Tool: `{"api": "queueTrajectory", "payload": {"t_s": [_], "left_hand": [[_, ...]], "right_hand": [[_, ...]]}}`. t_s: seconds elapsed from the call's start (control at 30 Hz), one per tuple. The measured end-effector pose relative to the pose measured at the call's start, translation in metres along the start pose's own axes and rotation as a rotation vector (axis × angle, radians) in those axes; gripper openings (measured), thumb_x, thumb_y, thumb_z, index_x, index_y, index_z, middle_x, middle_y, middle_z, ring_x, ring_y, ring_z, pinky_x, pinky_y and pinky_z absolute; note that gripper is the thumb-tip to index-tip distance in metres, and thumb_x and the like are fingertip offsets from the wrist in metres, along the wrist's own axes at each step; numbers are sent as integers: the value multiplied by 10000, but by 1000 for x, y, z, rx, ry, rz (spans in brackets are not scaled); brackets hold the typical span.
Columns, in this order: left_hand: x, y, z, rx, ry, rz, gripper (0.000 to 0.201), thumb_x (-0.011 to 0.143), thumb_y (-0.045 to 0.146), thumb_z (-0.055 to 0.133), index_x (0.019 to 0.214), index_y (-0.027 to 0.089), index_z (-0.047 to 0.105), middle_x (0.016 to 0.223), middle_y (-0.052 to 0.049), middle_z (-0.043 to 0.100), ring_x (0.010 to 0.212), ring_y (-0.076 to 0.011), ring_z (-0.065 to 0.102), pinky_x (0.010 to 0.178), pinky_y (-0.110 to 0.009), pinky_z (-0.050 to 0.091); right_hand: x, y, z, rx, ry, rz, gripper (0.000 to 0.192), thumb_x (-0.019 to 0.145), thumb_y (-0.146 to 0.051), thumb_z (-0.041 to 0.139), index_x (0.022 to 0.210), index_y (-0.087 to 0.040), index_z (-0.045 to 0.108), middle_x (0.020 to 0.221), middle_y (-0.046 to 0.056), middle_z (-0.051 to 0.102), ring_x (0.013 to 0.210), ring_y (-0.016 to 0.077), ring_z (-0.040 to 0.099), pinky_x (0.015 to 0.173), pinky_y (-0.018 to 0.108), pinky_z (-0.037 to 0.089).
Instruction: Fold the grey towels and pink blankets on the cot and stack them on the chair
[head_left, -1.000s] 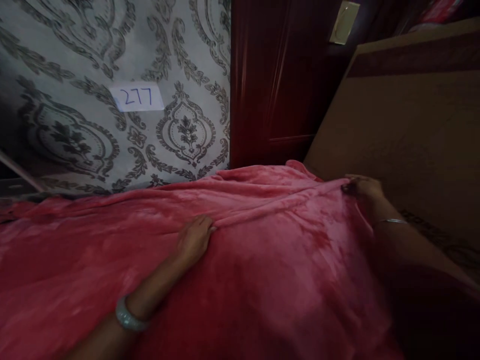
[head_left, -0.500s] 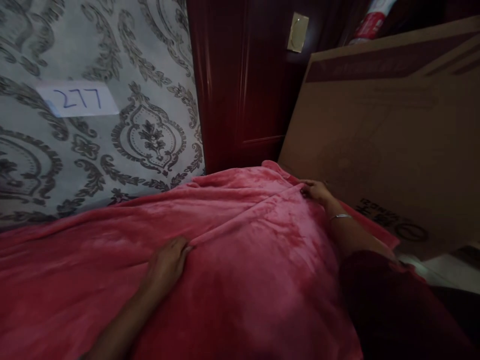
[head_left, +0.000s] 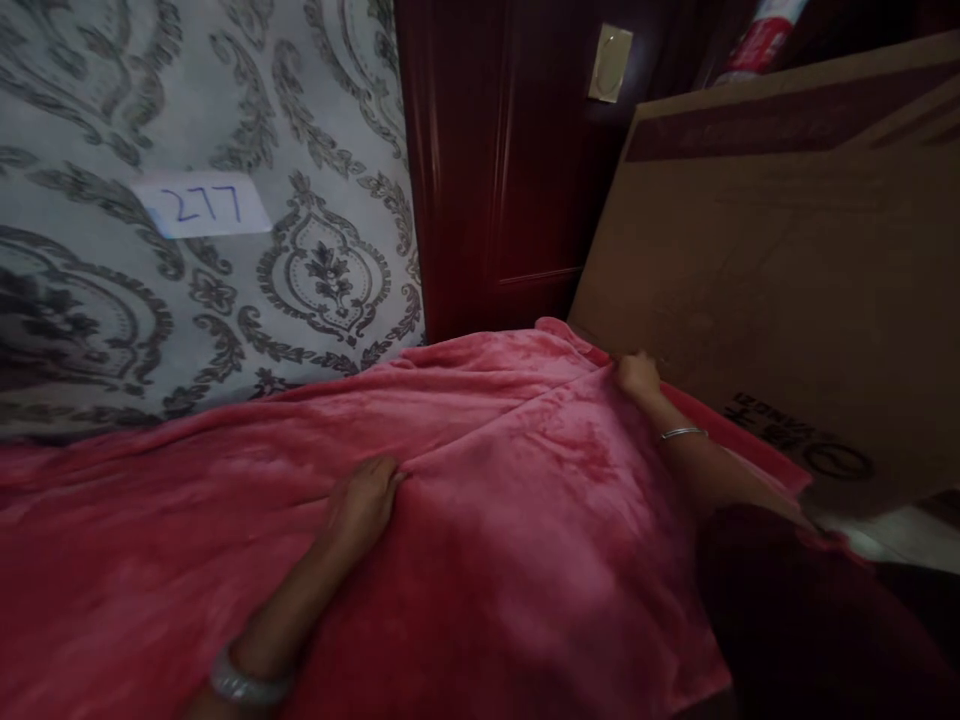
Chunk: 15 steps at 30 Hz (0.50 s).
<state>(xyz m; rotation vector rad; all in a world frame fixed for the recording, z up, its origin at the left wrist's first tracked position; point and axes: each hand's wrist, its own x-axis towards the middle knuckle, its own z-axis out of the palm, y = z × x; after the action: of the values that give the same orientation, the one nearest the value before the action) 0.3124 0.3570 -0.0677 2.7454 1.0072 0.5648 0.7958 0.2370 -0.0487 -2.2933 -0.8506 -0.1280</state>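
A red plush blanket [head_left: 487,520] covers the bed across the lower part of the view, with a fold line running from the middle up to the far right corner. My left hand [head_left: 365,500] rests palm down on the blanket at the lower end of that fold, fingers together on the edge. My right hand [head_left: 637,377] is closed on the blanket's far right edge, close to the cardboard box. A pale bangle sits on my left wrist and a thin silver one on my right.
A large cardboard box [head_left: 787,290] leans at the right, right against the bed. A dark red wooden door [head_left: 495,170] stands behind. Patterned grey wallpaper [head_left: 300,130] with a paper label reading 277 [head_left: 204,206] fills the left.
My right hand has shifted slightly along the blanket's far edge toward the box. My left hand stays on the fold. The view has swung a little.
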Motion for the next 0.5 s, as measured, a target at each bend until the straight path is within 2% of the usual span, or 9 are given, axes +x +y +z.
{"api": "queueTrajectory", "payload": {"t_s": [0.03,0.1,0.2,0.27,0.33,0.37,0.43,0.5], "left_hand": [[0,2,0,1,-5,-3,242,966,265,405,823,220,595,886,-72,716,880,-237,682,812,-349,520],[-1,4,0,-3,-20,-13,233,963,237,420,842,210,617,914,-81,721,903,-240,679,835,-356,518],[-1,6,3,-26,-33,-21,220,955,211,452,867,196,652,945,-89,726,911,-243,674,851,-365,513],[0,6,5,-33,-31,0,220,961,214,465,885,187,670,952,-91,726,908,-241,669,856,-366,508],[0,9,5,-18,-35,21,232,975,219,461,915,178,681,961,-92,724,921,-236,663,866,-364,502],[-1,12,4,-6,-40,29,239,981,215,455,932,172,685,971,-96,723,935,-237,659,875,-366,500],[-5,19,-2,14,-58,36,234,985,208,461,964,160,689,1005,-110,720,979,-242,653,900,-374,496],[-13,24,-11,23,-73,53,194,974,224,512,1018,150,686,1063,-124,712,1038,-254,644,935,-387,491]], "right_hand": [[-8,-14,2,-20,7,-54,388,753,-89,574,1084,-124,773,1109,192,712,1124,304,622,953,373,482],[-35,-52,11,-33,-64,-253,438,800,-122,565,1199,-163,741,1234,163,688,1172,287,612,997,370,475],[-101,-115,32,32,-332,-663,429,865,-214,586,1281,-227,694,1297,85,683,1161,243,632,1014,362,487],[-149,-149,45,59,-467,-819,505,851,-258,652,1355,-232,640,1365,87,645,1229,251,600,1050,380,465],[-186,-171,57,39,-542,-870,536,831,-250,691,1362,-216,628,1363,107,642,1239,258,594,1044,379,461],[-199,-177,61,17,-561,-869,475,839,-233,679,1312,-200,657,1315,115,666,1203,255,613,1019,368,472],[-214,-179,68,-21,-559,-846,291,873,-193,613,1141,-166,723,1168,124,717,1093,241,656,950,337,493],[-218,-172,75,-17,-511,-818,219,896,-184,551,1003,-158,740,1063,127,736,1010,236,676,896,322,506]]}}
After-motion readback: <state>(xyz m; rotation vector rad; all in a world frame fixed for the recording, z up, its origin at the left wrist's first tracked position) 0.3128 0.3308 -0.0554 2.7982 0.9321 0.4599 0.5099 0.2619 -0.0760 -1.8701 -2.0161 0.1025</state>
